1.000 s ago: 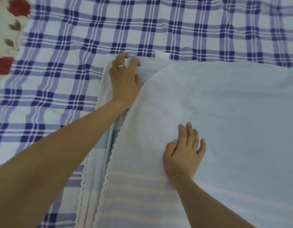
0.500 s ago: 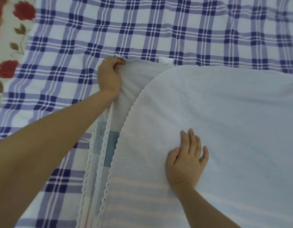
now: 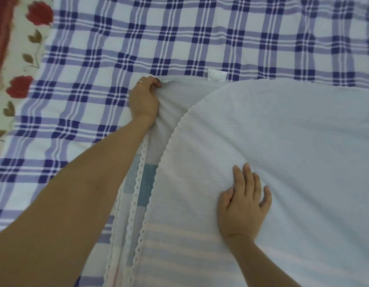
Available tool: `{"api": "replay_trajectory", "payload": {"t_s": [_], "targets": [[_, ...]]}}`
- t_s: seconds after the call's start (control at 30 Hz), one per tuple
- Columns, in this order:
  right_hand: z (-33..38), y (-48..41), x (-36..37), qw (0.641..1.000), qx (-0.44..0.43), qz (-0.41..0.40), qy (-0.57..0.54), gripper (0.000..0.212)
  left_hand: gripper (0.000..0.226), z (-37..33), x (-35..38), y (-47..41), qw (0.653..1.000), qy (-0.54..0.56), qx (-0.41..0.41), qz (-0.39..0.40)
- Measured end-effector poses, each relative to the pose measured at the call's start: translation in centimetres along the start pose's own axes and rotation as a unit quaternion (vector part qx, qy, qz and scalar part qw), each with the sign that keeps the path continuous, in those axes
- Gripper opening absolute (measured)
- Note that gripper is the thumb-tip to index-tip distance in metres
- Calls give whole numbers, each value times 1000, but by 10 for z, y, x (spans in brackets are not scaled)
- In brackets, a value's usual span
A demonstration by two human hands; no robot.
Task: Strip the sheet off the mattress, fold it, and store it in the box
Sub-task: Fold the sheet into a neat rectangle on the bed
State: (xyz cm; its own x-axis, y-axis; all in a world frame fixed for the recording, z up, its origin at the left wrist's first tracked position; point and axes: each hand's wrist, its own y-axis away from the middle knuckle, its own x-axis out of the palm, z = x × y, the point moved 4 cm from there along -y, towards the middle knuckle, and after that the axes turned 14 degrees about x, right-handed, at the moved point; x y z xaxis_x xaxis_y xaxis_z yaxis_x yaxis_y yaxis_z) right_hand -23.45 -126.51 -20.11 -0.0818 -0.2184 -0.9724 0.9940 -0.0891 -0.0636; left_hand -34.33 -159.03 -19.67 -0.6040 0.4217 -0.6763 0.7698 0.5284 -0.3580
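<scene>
A pale white sheet (image 3: 283,141) with a lace-trimmed edge lies folded in layers over the right half of the view. My left hand (image 3: 145,99) grips the far left corner of the lower layer, fingers curled round the cloth. My right hand (image 3: 244,204) presses flat on the top layer, fingers straight and spread. A small white label (image 3: 217,75) shows at the sheet's far edge. No box is in view.
A blue-and-white checked cover (image 3: 96,79) lies under the sheet and fills the left and far side. A cream cloth with red roses (image 3: 20,59) runs along the far left edge.
My left hand went from lying on the corner to gripping it and drew it leftward, then stayed there. The right hand kept its place on the top layer.
</scene>
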Motion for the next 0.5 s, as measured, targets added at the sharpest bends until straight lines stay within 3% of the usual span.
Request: {"api": "replay_trajectory", "payload": {"t_s": [0.27,0.5], "targets": [[2,1,-4,998,-46,24,20,55,34,-8,-30,-9,998,35,42,45],[1,2,5,999,-51,-10,-2,54,30,1,-10,1,997,-54,54,12]]}}
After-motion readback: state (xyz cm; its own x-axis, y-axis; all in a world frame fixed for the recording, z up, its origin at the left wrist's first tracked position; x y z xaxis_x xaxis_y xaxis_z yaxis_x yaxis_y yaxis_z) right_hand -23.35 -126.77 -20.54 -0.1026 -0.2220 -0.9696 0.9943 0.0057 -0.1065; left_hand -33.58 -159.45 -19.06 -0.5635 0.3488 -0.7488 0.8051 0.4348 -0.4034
